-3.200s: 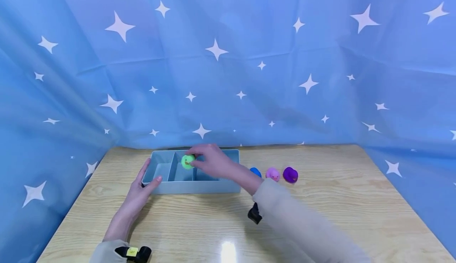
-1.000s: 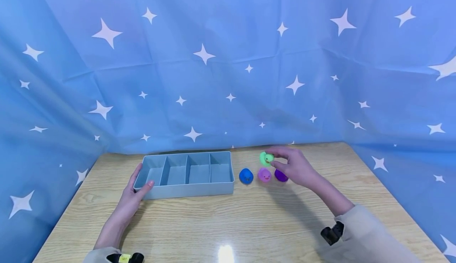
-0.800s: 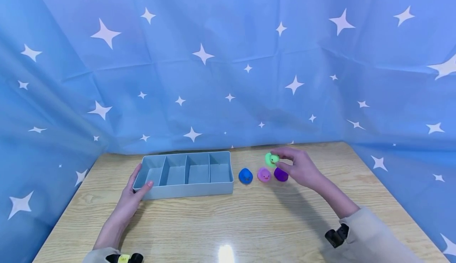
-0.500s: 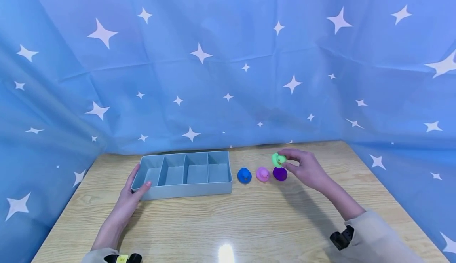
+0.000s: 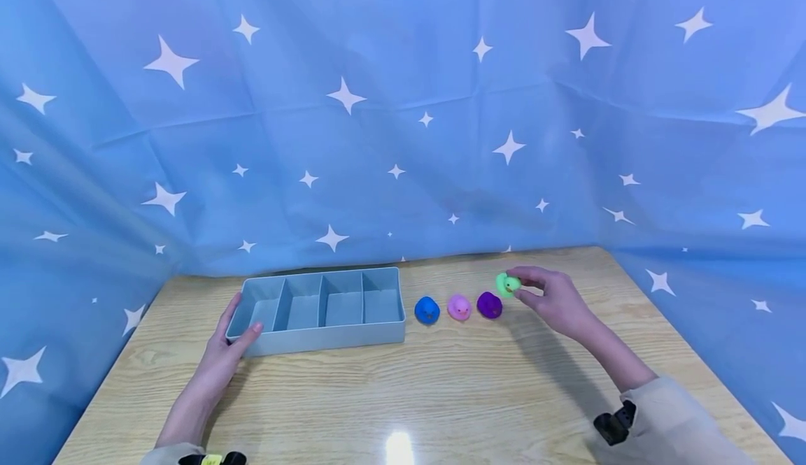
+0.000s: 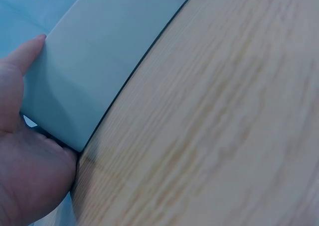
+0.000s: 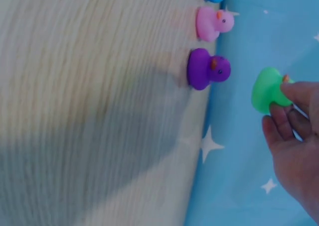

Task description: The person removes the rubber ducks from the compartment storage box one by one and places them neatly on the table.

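Note:
My right hand (image 5: pixel 560 302) pinches a light green rubber duck (image 5: pixel 507 284) between thumb and fingertips. The duck hangs in the air, behind and to the right of a purple rubber duck (image 5: pixel 489 305). In the right wrist view the green duck (image 7: pixel 269 90) shows well clear of the tabletop. My left hand (image 5: pixel 220 353) holds the left end of a grey-blue box (image 5: pixel 327 340) with several compartments, thumb at the front rim and fingers along the left side. The left wrist view shows the box's front wall (image 6: pixel 99 52) against the thumb and palm.
Right of the box, a blue duck (image 5: pixel 427 310), a pink duck (image 5: pixel 459 308) and the purple one stand in a row on the wooden table (image 5: pixel 352 402). A blue curtain with white stars (image 5: pixel 378 136) hangs close behind the table's back edge.
The right hand has carried the green duck from over the box's second compartment rightward, past the blue, pink and purple ducks. The left hand stays at the box as the view shifts slightly.

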